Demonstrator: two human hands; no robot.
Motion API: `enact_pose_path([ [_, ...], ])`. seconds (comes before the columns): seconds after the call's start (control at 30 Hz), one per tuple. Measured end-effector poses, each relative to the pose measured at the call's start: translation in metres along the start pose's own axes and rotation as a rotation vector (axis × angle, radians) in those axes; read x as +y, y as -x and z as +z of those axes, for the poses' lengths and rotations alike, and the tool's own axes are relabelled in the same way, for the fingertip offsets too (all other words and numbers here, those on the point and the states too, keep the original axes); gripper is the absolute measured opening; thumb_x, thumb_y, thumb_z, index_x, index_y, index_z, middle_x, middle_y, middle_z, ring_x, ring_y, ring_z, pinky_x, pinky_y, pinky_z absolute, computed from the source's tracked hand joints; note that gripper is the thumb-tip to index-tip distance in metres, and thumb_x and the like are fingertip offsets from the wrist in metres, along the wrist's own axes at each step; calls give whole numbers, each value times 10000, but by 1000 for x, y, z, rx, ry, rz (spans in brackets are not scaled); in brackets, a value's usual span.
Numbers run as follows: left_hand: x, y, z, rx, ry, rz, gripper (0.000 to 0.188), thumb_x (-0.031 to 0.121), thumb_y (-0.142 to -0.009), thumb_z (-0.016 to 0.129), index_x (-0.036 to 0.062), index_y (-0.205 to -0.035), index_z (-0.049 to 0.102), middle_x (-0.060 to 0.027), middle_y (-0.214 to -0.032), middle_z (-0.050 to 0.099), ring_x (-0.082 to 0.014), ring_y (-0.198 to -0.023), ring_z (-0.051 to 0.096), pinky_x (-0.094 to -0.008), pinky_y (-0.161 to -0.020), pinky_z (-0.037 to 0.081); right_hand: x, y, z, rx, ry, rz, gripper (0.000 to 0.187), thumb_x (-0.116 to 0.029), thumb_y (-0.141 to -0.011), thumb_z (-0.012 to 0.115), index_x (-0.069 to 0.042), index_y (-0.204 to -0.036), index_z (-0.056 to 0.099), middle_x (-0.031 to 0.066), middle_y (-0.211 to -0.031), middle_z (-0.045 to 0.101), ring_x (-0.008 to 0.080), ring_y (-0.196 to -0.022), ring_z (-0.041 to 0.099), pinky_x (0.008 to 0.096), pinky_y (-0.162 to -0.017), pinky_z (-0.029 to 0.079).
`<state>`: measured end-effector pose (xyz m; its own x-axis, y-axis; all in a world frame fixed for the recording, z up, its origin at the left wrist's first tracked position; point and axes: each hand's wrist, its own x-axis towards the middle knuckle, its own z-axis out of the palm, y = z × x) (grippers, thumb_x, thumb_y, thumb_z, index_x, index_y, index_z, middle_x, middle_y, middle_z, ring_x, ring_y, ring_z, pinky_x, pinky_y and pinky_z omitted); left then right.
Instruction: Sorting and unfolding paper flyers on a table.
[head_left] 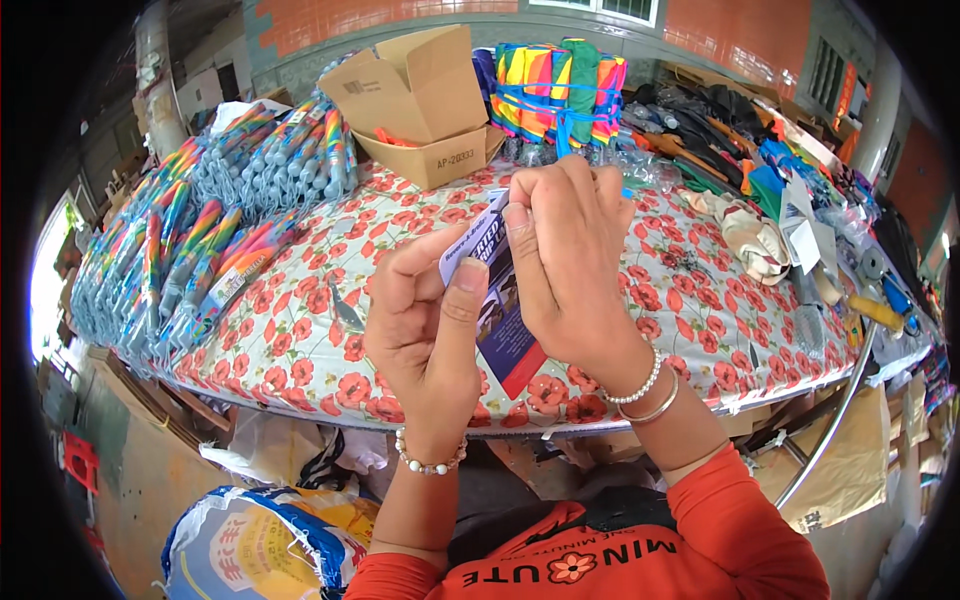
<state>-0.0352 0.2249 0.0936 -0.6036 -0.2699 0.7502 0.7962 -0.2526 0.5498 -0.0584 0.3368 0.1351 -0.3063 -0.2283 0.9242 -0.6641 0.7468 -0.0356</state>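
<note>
Above the flowered tablecloth (590, 390), both my hands grip a printed card (512, 345) in purple, white and red, held at a slant. My left hand (425, 330) pinches its left edge, with the thumb lying on the printed face. At the card's upper end my right hand (575, 265) is closed, thumb pressed on the edge and fingers curled over the top. A bit of blue shows beside the right fingers; what it belongs to is hidden. The card's lower red end hangs free between my wrists.
Folded rainbow umbrellas (270, 160) are piled at the left. An open cardboard box (430, 165) and a tied bundle of rainbow cloth (545, 95) stand at the back. Cloth gloves (745, 240) and mixed items lie at the right. Below the table's near edge is a sack (250, 550).
</note>
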Motion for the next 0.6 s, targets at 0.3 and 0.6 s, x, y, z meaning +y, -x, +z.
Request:
enact_pose_path([
  [0.3, -2, -5, 0, 42, 515, -281, 283, -2, -846, 551, -61, -1122, 523, -88, -998, 584, -84, -876, 542, -202, -772, 424, -6, 8, 2, -14, -227, 27, 84, -90, -880, 407, -19, -897, 450, 104, -814, 407, 248, -760, 360, 366, -715, 276],
  [0.6, -24, -2, -5, 19, 191, -103, 163, 90, -898, 504, -6, -1029, 521, -72, -965, 574, -94, -821, 533, -225, -760, 438, -6, 17, 5, -115, -356, 22, 106, -119, -886, 421, -20, -901, 455, 96, -817, 432, 239, -755, 392, 349, -707, 285],
])
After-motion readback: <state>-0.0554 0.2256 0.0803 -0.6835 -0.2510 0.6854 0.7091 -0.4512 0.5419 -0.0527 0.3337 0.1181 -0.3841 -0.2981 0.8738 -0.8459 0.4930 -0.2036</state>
